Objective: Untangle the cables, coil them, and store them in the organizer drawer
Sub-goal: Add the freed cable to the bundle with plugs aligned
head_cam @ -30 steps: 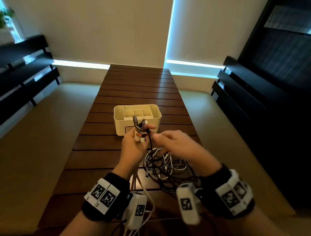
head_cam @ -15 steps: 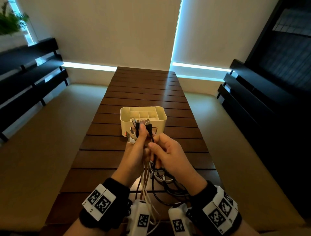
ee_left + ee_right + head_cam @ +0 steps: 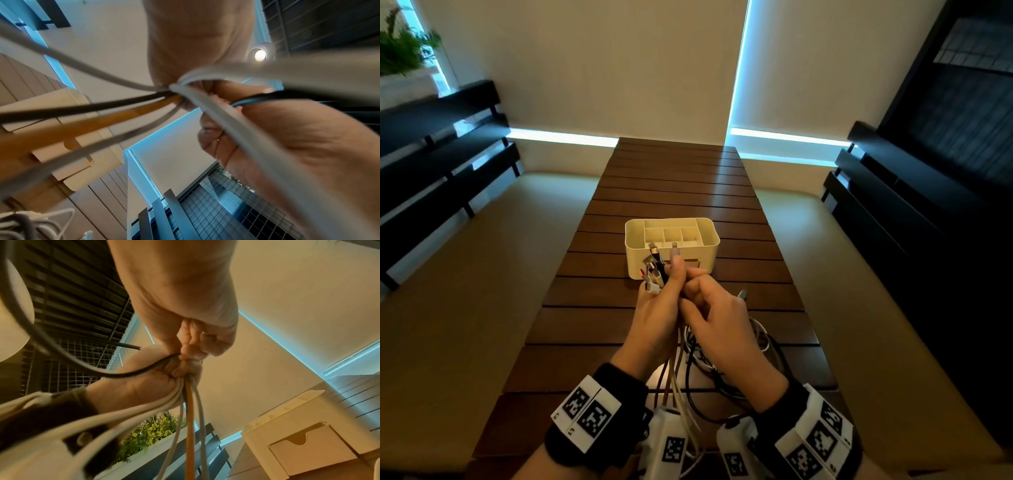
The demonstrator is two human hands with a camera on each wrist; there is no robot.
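Above the grip: a fan of cable plugs is seen sticking up from the left hand, in front of the white organizer
Change: since half a second ago the right hand has been brought closer against the left, and one more pale plug is now held at the raised left thumb
Grip, left: the fingers are closed round a bundle of cables, white, black, orange and grey
Grip, right: the fingers are curled and pinched on a black cable just beside the left hand's hold
Below the grip: the strands hang to a tangled heap lying on the slatted wooden table
Right of the grip: a loose plug lies on the table
Wrist views only: the organizer drawer is shown shut, with a notch in its front; a lit ceiling lamp and a planter of yellow flowers are also caught
Pose: both hands are raised over the table, knuckles touching, wrists banded with marker tags
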